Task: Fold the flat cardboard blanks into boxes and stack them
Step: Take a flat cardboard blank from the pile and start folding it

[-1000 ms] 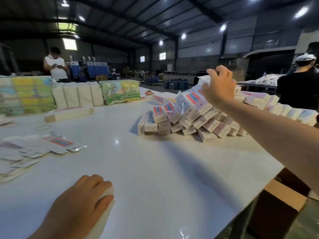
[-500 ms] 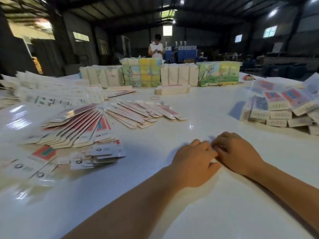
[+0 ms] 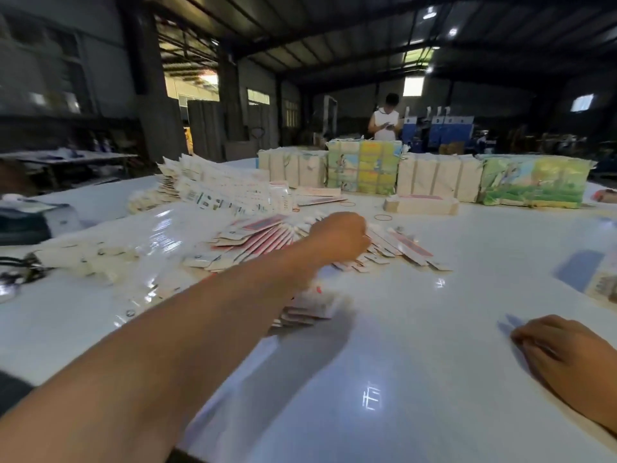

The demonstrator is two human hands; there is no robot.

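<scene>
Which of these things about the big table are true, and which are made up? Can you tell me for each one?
1. The left hand reaches out over the fanned flat blanks. True.
2. The right hand holds a folded box. False: it rests on the white table and holds nothing.
3. Colourful wrapped bundles stand at the far side of the table. True.
4. A rubber band lies on the table. True.
5. The person in the white top sits on the table. False: that person stands behind it.
</scene>
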